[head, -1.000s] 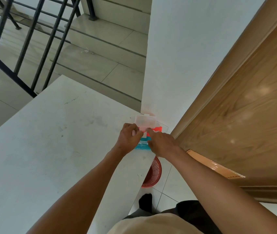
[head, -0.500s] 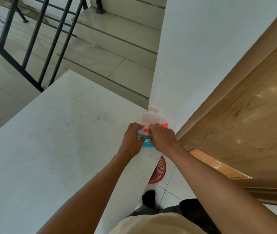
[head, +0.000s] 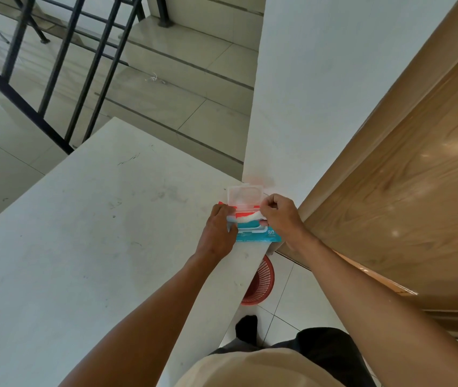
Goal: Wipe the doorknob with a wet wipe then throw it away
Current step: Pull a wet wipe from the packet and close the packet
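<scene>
A blue and red wet wipe pack (head: 258, 236) lies at the far right corner of the white table (head: 88, 236), its clear lid (head: 246, 194) flipped up. My left hand (head: 218, 231) presses down on the pack's left end. My right hand (head: 281, 215) pinches a white wet wipe (head: 248, 218) that stretches out of the pack's opening to the right. The doorknob is not in view.
A wooden door (head: 406, 185) stands at the right, next to a white wall (head: 320, 79). A red mesh basket (head: 261, 283) sits on the tiled floor below the table's edge. Steps and a black railing (head: 63, 65) lie beyond the table.
My right hand has moved up and to the right, drawing a white wipe out of the pack. My left hand has shifted to hold the pack's left end down.
</scene>
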A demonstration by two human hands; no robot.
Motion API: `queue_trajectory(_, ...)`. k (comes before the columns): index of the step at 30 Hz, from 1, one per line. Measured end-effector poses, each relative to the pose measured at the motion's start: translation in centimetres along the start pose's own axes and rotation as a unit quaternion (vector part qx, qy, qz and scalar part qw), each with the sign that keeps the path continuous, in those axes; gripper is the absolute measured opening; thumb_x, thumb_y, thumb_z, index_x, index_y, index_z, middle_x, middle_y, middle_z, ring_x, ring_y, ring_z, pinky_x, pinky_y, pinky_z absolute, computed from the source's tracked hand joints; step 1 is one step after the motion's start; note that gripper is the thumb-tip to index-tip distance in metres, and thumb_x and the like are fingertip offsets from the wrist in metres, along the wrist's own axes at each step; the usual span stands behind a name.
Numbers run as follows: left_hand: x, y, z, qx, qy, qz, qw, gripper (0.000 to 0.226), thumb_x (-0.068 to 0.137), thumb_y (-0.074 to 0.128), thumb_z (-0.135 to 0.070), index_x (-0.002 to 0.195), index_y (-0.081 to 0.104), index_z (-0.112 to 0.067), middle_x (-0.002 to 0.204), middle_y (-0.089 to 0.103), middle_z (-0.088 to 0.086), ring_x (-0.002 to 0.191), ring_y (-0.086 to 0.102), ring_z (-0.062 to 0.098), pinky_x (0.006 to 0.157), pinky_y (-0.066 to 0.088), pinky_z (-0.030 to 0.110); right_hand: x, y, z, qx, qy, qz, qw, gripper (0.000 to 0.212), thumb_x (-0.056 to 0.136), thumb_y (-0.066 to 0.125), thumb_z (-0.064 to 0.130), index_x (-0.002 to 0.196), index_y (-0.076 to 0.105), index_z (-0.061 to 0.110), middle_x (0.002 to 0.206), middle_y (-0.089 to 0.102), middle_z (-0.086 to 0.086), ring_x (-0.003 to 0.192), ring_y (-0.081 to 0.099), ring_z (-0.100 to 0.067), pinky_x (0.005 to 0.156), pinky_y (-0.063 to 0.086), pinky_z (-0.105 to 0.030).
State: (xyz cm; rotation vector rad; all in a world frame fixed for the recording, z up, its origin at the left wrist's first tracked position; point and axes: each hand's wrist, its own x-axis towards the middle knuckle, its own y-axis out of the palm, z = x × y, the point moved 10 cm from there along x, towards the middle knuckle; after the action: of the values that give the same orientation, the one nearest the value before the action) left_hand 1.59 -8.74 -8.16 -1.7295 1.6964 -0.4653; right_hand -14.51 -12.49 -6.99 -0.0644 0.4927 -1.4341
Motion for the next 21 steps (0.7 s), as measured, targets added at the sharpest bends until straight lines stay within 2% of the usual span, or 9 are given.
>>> queue_trajectory(3, -0.1, 0.1, 0.1, 0.001, -0.002, 0.002, 1.000, 0.047, 0.091, 0.061, -0.012, 0.134, 0.043, -0.021, 0.138, 0.048, 0.003, 0.124, 0.053, 0.030, 0.091, 0.054, 0.031, -0.1, -0.4, 0.1, -0.036, 0.007, -0.001, 0.999, 0.023, 0.093, 0.051, 0.008, 0.079, 0.059, 0.024, 0.098, 0.064, 0.003, 0.091, 0.065, -0.017, 0.060, 0.053, -0.015)
queue_trajectory(5, -0.2, 0.2, -0.2, -0.012, 0.009, 0.010, 1.000, 0.058, 0.091, 0.062, -0.021, 0.141, 0.032, -0.023, 0.146, 0.043, 0.003, 0.129, 0.049, 0.027, 0.099, 0.049, 0.038, -0.5, -0.1, 0.2, -0.088, 0.000, 0.013, 0.996, 0.024, 0.096, 0.046, 0.010, 0.080, 0.057, 0.024, 0.105, 0.063, 0.001, 0.092, 0.063, -0.016, 0.056, 0.048, -0.010)
queue_trajectory(7, -0.3, 0.3, -0.6, -0.047, 0.034, 0.026, 0.998, 0.068, 0.090, 0.063, -0.028, 0.146, 0.024, -0.024, 0.151, 0.038, 0.004, 0.132, 0.046, 0.024, 0.106, 0.045, 0.044, -1.2, 0.7, 0.4, -0.138, -0.032, 0.050, 0.989, 0.026, 0.100, 0.038, 0.012, 0.085, 0.055, 0.024, 0.111, 0.059, 0.000, 0.093, 0.059, -0.014, 0.053, 0.046, -0.005)
queue_trajectory(9, -0.3, 0.4, -0.5, -0.040, 0.042, 0.029, 0.998, 0.068, 0.088, 0.067, -0.029, 0.144, 0.029, -0.021, 0.148, 0.041, 0.006, 0.130, 0.048, 0.026, 0.106, 0.045, 0.044, -2.3, 2.4, 0.7, -0.185, -0.078, 0.107, 0.974, 0.023, 0.102, 0.034, 0.015, 0.100, 0.056, 0.024, 0.113, 0.056, -0.002, 0.089, 0.059, -0.015, 0.056, 0.049, -0.006)
queue_trajectory(12, -0.5, 0.5, -0.2, -0.007, 0.049, 0.021, 0.999, 0.056, 0.086, 0.070, -0.028, 0.133, 0.043, -0.016, 0.138, 0.049, 0.007, 0.122, 0.054, 0.027, 0.101, 0.048, 0.042, -4.0, 5.0, 1.0, -0.270, -0.133, 0.151, 0.942, 0.032, 0.101, 0.041, 0.016, 0.130, 0.052, 0.023, 0.122, 0.060, -0.004, 0.085, 0.065, -0.019, 0.076, 0.058, -0.021)
queue_trajectory(14, -0.6, 0.7, -0.4, -0.008, 0.064, 0.033, 0.997, 0.054, 0.087, 0.069, -0.031, 0.133, 0.044, -0.016, 0.139, 0.048, 0.005, 0.122, 0.055, 0.026, 0.102, 0.048, 0.044, -4.5, 6.0, 0.5, -0.317, -0.131, 0.162, 0.925, 0.040, 0.101, 0.045, 0.018, 0.141, 0.044, 0.023, 0.134, 0.055, -0.002, 0.104, 0.063, -0.021, 0.098, 0.052, -0.031)
queue_trajectory(16, -0.7, 0.9, -0.5, -0.002, 0.075, 0.041, 0.996, 0.056, 0.088, 0.066, -0.033, 0.136, 0.042, -0.017, 0.142, 0.046, 0.004, 0.124, 0.054, 0.024, 0.102, 0.048, 0.045, -4.6, 6.2, -0.4, -0.358, -0.101, 0.160, 0.914, 0.045, 0.101, 0.047, 0.021, 0.145, 0.039, 0.023, 0.141, 0.050, -0.001, 0.117, 0.058, -0.024, 0.107, 0.044, -0.035)
queue_trajectory(19, -0.7, 1.0, -0.5, 0.024, 0.095, 0.046, 0.994, 0.055, 0.089, 0.065, -0.030, 0.137, 0.041, -0.018, 0.144, 0.042, 0.003, 0.127, 0.052, 0.024, 0.103, 0.047, 0.043, -4.6, 5.5, -1.1, -0.380, -0.074, 0.145, 0.911, 0.048, 0.101, 0.047, 0.024, 0.147, 0.034, 0.021, 0.139, 0.053, -0.002, 0.108, 0.064, -0.022, 0.098, 0.049, -0.029)
queue_trajectory(21, -0.6, 1.1, -0.3, 0.044, 0.099, 0.050, 0.993, 0.052, 0.090, 0.064, -0.027, 0.136, 0.041, -0.018, 0.144, 0.040, 0.002, 0.127, 0.051, 0.024, 0.101, 0.047, 0.041, -4.6, 4.8, -1.0, -0.391, -0.066, 0.125, 0.909, 0.049, 0.101, 0.044, 0.026, 0.149, 0.033, 0.020, 0.125, 0.061, -0.004, 0.084, 0.066, -0.015, 0.077, 0.054, -0.021)
